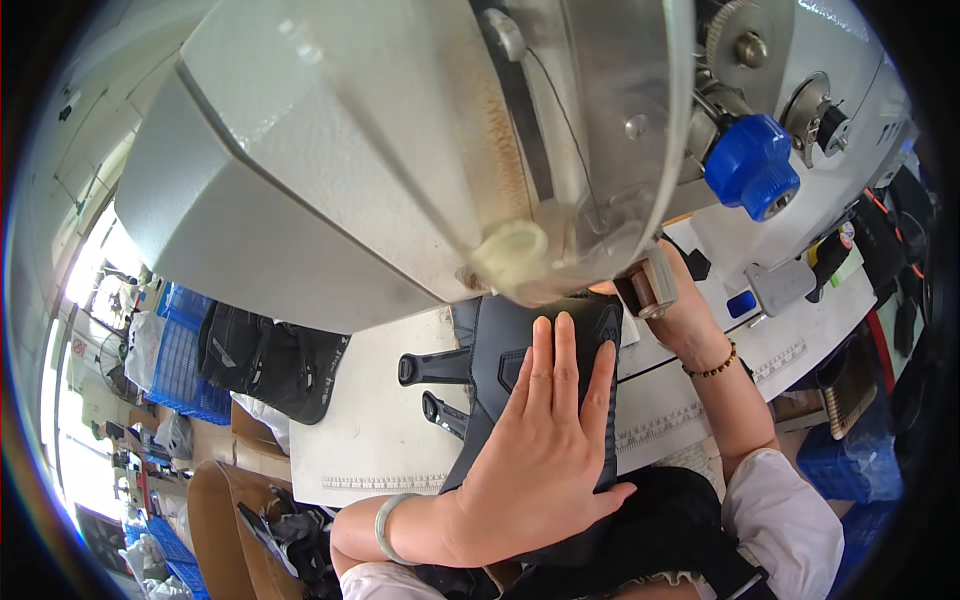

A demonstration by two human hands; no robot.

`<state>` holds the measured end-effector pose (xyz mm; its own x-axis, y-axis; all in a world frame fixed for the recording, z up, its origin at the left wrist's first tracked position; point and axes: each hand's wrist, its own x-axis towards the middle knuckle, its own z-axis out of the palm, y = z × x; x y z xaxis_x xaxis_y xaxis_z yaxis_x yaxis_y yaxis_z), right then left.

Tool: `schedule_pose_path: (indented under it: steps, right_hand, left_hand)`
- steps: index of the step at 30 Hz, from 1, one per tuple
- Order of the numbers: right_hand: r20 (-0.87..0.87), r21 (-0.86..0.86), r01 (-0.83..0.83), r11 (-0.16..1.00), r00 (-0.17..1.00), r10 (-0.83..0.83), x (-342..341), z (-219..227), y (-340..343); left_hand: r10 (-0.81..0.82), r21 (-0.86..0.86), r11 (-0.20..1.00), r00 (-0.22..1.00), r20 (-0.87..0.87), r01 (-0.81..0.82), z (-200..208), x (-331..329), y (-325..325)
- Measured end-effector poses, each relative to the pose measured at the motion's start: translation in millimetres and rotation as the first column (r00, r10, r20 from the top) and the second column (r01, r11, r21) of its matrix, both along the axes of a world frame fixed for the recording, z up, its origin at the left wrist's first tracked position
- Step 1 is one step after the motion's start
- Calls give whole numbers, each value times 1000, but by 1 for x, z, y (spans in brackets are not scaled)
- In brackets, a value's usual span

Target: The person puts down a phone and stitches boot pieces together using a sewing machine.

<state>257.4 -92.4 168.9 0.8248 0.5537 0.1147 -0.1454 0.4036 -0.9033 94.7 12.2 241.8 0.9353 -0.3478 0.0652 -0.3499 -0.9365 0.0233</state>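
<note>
My left hand (555,430), a pale bangle at its wrist, lies flat on a black padded panel (487,400), fingers straight and pointing away from me. Two black straps (435,368) with rounded ends stick out from the panel's left side. The panel's far end goes under the head of a big white sewing machine (330,200). Beyond the panel, on its right, is my right hand (685,315), with a beaded bracelet. The machine's metal parts hide its fingers, so what they touch does not show.
A blue knob (755,165) sticks out from the machine's right side. Printed rulers run along the white table (380,450). Several black pieces (270,360) hang over its left edge by blue crates (185,350). An open cardboard box (230,520) stands at lower left.
</note>
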Motion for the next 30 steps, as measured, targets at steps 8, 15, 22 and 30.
schedule_pose_path:
  steps: [8, 15, 22, 30]
  right_hand:
    - [14, 60, 58, 997, 998, -59, -13, 11, 4]
    - [69, 32, 55, 998, 996, -57, -9, -2, 4]
    - [82, 77, 100, 992, 991, -107, -20, -6, 7]
    - [190, -47, 110, 993, 977, -99, -14, -17, 3]
  left_hand:
    - [-13, 51, 999, 1000, -15, 14, 0, 2, 5]
    - [-45, -8, 999, 996, -72, 44, 7, 4, 16]
    - [-65, -21, 998, 991, -119, 63, 12, 2, 24]
    - [146, 86, 986, 988, -53, -141, 7, -48, -7]
